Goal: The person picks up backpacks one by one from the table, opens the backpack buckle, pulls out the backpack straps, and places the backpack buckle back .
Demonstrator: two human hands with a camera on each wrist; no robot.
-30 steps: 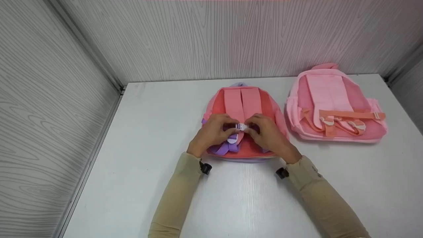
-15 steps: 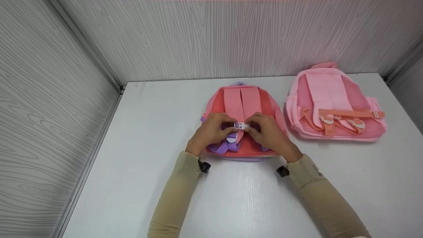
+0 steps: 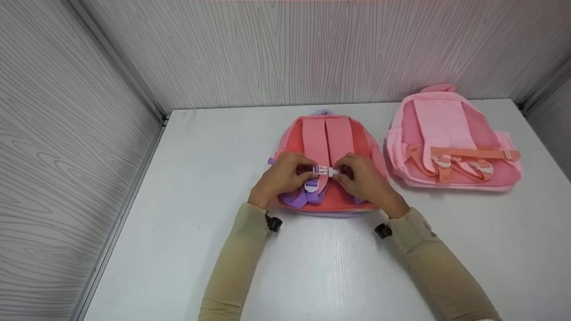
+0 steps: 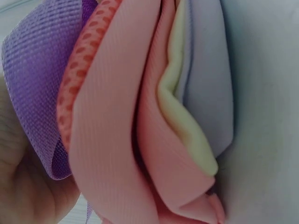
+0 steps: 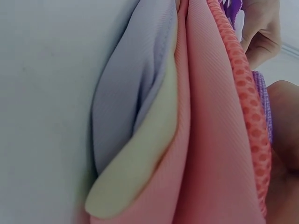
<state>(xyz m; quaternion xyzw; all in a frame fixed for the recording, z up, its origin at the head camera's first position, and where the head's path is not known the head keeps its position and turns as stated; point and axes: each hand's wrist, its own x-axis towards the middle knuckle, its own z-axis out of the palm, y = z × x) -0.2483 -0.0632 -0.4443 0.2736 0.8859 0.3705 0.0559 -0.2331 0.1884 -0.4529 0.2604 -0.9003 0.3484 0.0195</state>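
A coral-pink backpack [image 3: 341, 140] lies on its front, shoulder straps facing up, at the middle of the table. Over the straps, both hands work on a white side-release buckle [image 3: 324, 171] with purple webbing. My left hand [image 3: 285, 177] pinches its left part between thumb and fingers, while my right hand [image 3: 365, 177] pinches the right part. Prongs show between the two parts. Below the left fingers sits a white strap adjuster [image 3: 311, 186] on purple webbing. In the left wrist view, a purple strap [image 4: 42, 84] loops in front of the hand, beside the pack's layered edge [image 4: 112, 121].
A light pink backpack [image 3: 441, 120] with orange straps and pale buckles lies at the right, close beside the coral one. The white table [image 3: 214, 178] meets wood-grain panels [image 3: 250, 53] behind and at the left.
The buckle's two parts have drawn slightly apart, with more of the prongs showing. My left hand has shifted a little leftward with its part; the right hand has barely moved.
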